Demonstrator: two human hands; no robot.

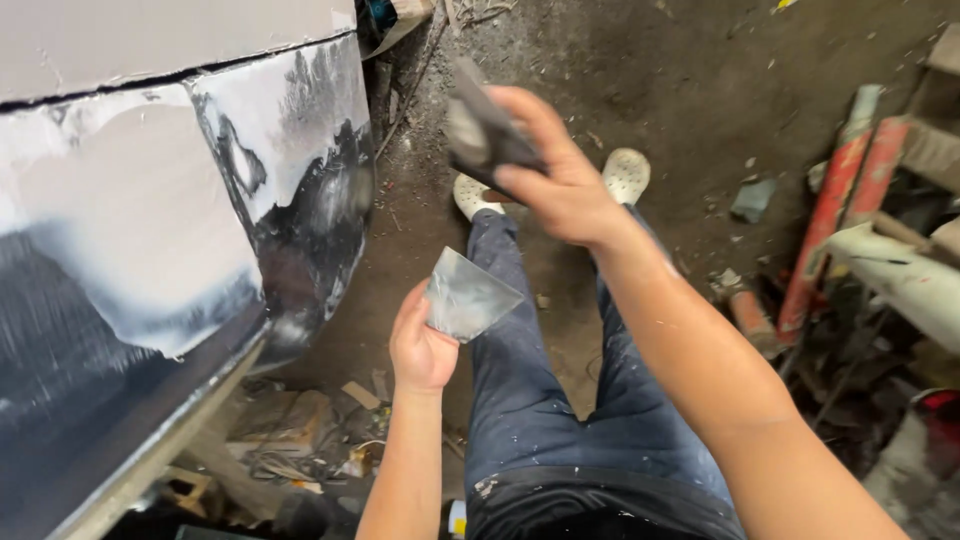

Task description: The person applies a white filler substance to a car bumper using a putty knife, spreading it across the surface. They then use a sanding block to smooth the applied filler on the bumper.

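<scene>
Left hand: the left hand [420,345] is pinching a flat grey metal spreader blade [468,296] between thumb and fingers, holding it above the lap.
Right hand: the right hand [565,180] is gripping a dark flat scraper smeared with grey filler [480,135], fingers curling tight around it.
Car panel: the black car body panel patched with pale filler [150,230] is standing just left of both hands.
Floor: the dirt floor [680,80] is lying beneath the white shoes [626,175].

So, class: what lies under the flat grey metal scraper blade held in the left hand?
Under the flat grey scraper blade are blue-jeaned legs and dirt floor; the patch directly beneath is covered.
</scene>
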